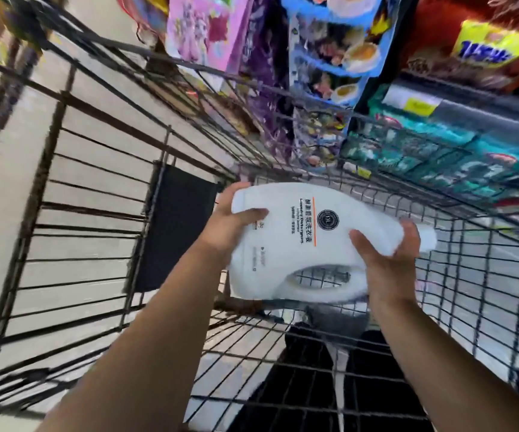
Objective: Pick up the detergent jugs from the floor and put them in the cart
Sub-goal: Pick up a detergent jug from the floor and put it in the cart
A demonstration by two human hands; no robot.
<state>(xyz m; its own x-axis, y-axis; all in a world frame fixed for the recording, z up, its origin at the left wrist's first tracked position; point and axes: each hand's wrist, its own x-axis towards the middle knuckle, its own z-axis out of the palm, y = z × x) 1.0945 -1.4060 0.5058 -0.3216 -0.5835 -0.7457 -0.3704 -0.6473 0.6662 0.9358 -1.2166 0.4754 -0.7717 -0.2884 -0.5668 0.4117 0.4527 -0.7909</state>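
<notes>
Left hand [231,227] and right hand [385,260] clamped on white detergent jug [308,241], cap blurred, wire cart [102,169] beneath

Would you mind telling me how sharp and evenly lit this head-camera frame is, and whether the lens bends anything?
Head view: the white plastic detergent jug held by the left hand and right hand is fairly sharp, its label readable; the dark wire cart bars smear with motion blur; the colourful shelf packages are soft; wide-angle distortion curves the cart's wires; lighting is bright and even.
</notes>
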